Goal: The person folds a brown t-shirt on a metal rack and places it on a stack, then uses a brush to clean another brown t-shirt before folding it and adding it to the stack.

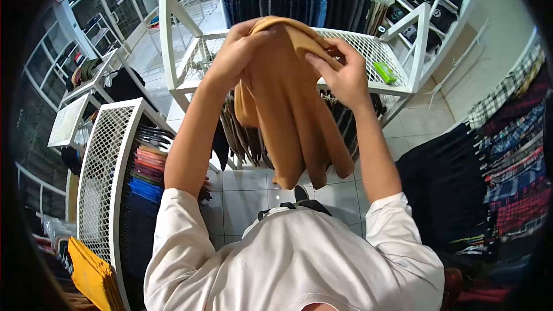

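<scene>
A tan-brown garment (pixel 288 103) hangs in loose folds between my two hands, in front of a white mesh-topped rack. My left hand (pixel 239 52) is closed on its upper left edge, with the fingers partly behind the cloth. On the upper right edge, my right hand (pixel 343 69) pinches the fabric between thumb and fingers. The lower part of the garment dangles free above the tiled floor. Farther right, a bright green packet (pixel 384 73) lies on the mesh top (pixel 368 55).
Trousers (pixel 305 8) hang on a rail ahead, beside a shelf of caps (pixel 429 6). At the left stands a mesh rack (pixel 106 178) with coloured clothes. Dark and plaid clothes (pixel 518 178) hang at the right. The tiled floor (pixel 242 196) shows below.
</scene>
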Demonstrator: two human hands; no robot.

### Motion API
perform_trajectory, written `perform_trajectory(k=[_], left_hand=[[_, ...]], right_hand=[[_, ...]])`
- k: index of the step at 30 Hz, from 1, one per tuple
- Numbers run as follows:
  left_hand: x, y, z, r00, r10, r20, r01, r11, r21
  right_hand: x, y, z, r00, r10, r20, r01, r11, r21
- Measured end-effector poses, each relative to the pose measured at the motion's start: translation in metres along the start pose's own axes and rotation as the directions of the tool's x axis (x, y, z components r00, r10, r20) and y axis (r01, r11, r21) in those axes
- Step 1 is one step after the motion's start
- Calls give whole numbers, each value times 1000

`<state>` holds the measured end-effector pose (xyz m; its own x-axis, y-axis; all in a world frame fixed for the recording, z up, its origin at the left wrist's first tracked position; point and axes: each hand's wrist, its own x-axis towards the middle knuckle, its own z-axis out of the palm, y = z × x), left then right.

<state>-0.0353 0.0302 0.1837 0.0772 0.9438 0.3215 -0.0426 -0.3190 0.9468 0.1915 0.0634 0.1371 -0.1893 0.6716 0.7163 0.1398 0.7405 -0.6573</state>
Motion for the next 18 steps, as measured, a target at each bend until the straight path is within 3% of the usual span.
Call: perform_trajectory(k=[2,4,6,13,14,17,18], left_hand=[[18,7,12,990,138,36,-142,974,176],[32,15,19,980,176,96,-192,962,196],[46,24,20,972,182,146,-209,958,197],[61,41,13,957,251,149,-283,922,264],[79,28,-9,961,252,110,-270,944,191],[92,36,-37,943,327,67,-332,903,272],[73,60,-16,965,253,-68,-224,931,290]], right_hand=[[-26,9,-5,995,-31,-94,48,984,174],[-57,24,-7,980,170,-101,-140,957,252],[-81,35,8,975,157,-156,-164,986,-30],[-101,72,59,982,123,-140,-129,991,-29],[-105,83,66,984,151,-92,-150,989,18],[-118,97,81,972,235,-18,-236,971,-41],[-126,98,86,958,287,27,-283,955,-92]])
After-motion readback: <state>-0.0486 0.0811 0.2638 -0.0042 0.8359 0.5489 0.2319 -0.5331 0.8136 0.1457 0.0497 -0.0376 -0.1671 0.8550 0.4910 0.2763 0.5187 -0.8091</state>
